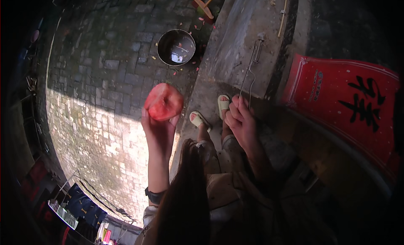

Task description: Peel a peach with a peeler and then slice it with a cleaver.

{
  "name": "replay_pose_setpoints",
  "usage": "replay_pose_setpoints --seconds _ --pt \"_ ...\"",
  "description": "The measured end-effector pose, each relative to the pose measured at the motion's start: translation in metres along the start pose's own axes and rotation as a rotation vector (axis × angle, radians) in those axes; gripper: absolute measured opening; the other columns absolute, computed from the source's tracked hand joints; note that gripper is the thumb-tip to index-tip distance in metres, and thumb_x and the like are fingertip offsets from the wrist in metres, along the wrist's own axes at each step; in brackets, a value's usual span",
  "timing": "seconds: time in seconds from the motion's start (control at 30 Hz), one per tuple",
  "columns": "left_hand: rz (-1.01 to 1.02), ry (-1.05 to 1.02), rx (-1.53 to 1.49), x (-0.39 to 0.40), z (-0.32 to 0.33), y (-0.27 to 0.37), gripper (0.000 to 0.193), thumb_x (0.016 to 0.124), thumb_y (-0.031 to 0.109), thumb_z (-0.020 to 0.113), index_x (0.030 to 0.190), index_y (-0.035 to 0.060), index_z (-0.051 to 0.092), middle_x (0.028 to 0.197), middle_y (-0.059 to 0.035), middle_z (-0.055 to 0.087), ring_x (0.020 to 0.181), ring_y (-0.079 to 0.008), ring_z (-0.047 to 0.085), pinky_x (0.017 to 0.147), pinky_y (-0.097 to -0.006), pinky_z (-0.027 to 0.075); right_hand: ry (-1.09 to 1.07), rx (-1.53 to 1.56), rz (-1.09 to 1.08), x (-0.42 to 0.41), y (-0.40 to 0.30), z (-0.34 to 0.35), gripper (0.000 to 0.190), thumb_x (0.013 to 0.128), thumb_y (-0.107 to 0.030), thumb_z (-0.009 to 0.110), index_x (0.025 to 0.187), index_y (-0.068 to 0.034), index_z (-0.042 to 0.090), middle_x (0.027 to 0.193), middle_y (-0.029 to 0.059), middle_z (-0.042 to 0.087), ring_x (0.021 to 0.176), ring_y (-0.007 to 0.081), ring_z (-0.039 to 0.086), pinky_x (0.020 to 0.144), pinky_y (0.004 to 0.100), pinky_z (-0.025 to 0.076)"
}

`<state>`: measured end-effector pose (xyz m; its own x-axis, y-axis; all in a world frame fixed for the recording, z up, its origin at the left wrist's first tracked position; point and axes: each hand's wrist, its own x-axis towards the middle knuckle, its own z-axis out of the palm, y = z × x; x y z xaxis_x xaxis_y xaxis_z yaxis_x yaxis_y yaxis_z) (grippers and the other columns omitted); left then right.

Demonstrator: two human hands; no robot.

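My left hand (159,125) is raised with its palm up, its fingers around a rounded, glossy piece of red fruit (164,101). The fruit looks like watermelon flesh and has a small dent in its middle. My right hand (241,118) is closed around the near end of a thin metal wire tool (251,71). Two slender rods run from this hand up the picture, one of them bent. The tool's far end overlaps the concrete step in view; whether it touches the step I cannot tell.
A round metal pot (176,47) holding water stands on the brick paving (110,65), with small scraps around it. Beyond lies a broom (204,8). A concrete ledge (227,39) carries a thin stick (282,16). At right is a red mat (334,87) bearing writing. My feet wear pale slippers (199,119).
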<state>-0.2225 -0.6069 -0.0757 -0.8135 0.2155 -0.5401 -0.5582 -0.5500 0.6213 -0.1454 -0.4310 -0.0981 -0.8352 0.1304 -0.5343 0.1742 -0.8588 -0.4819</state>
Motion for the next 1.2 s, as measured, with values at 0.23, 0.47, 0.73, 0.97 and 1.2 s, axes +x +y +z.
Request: replay_pose_setpoints --seconds 0.23,0.47,0.73,0.97,1.2 --pt "-0.004 0.000 -0.009 0.001 0.001 0.000 0.060 0.082 0.047 0.042 0.125 0.0062 0.030 0.127 -0.0093 0.034 0.119 -0.0229 0.033 0.098 -0.0398 0.030 -0.019 0.023 -0.005 0.000 -0.003 -0.002 0.019 0.090 -0.025 0.039 0.076 -0.012 0.040 0.054 -0.0059 0.025 0.044 0.0041 0.020 0.042 0.0209 0.018" --pt "-0.007 -0.001 -0.003 0.000 0.003 0.000 0.060 0.082 0.046 0.043 0.125 0.0056 0.030 0.127 -0.0101 0.034 0.119 -0.0232 0.033 0.097 -0.0395 0.031 0.101 -0.117 0.045 0.001 0.015 -0.009 0.025 0.090 -0.028 0.040 0.092 -0.003 0.043 0.060 -0.0071 0.027 0.050 0.0015 0.024 0.045 0.0178 0.019" --pt "-0.001 0.005 -0.002 0.001 0.000 0.000 0.060 0.082 0.046 0.042 0.125 0.0060 0.030 0.127 -0.0101 0.034 0.118 -0.0233 0.034 0.097 -0.0395 0.032 -0.008 -0.084 0.048 0.006 0.017 -0.023 0.039 0.088 -0.044 0.032 0.093 -0.007 0.042 0.060 -0.0048 0.027 0.048 0.0042 0.022 0.045 0.0186 0.019" --pt "-0.012 -0.005 0.007 0.003 0.005 -0.002 0.059 0.083 0.046 0.041 0.124 0.0063 0.030 0.127 -0.0098 0.034 0.118 -0.0232 0.034 0.096 -0.0394 0.032 0.098 -0.143 0.130 0.005 0.008 -0.026 0.042 0.090 -0.040 0.029 0.103 -0.002 0.041 0.059 -0.0029 0.028 0.047 0.0069 0.025 0.046 0.0200 0.023" --pt "-0.008 0.005 0.009 0.003 -0.003 -0.002 0.059 0.082 0.046 0.041 0.124 0.0063 0.030 0.127 -0.0100 0.034 0.118 -0.0233 0.034 0.097 -0.0400 0.031 -0.085 -0.243 0.040 0.005 0.012 -0.012 0.027 0.090 -0.020 0.034 0.113 -0.006 0.034 0.066 0.0005 0.037 0.056 0.0076 0.035 0.057 0.0218 0.033"
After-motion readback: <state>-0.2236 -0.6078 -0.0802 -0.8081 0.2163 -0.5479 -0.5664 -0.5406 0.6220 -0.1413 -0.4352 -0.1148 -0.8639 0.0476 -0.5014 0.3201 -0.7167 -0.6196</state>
